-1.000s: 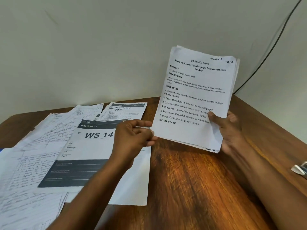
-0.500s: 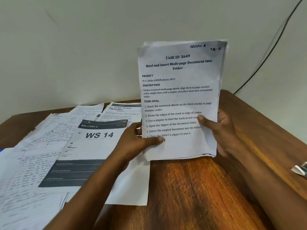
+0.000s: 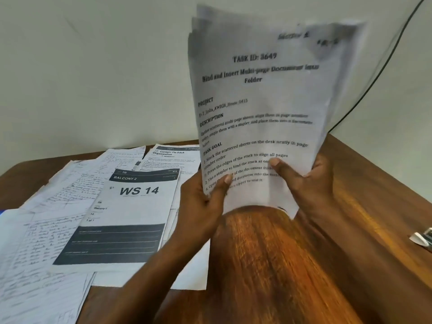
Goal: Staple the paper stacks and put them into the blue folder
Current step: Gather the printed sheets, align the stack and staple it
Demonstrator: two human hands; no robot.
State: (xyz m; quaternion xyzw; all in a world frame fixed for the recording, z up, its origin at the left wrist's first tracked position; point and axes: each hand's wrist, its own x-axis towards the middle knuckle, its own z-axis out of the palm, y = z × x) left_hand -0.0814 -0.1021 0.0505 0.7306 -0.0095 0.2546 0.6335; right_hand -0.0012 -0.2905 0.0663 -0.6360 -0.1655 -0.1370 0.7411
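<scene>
I hold a stack of printed sheets upright above the wooden table, its top page headed "TASK ID: 3649". My left hand grips the stack's lower left edge with the thumb on the front. On the lower right edge my right hand grips it the same way. The stack's bottom edge curves and hangs just above the table. Its upper part is blurred. A blue sliver shows at the far left edge under papers; no whole folder is visible.
Loose papers cover the table's left half: a "WS 14" sheet, handwritten pages and a "Curtain Tie-back" sheet. A silver-white object, perhaps a stapler, lies at the right edge. A black cable runs down the wall.
The stack has swung from tilted right to upright and come closer to the camera. My left hand moved from its left edge to a thumb-front grip; its bottom edge now bows.
</scene>
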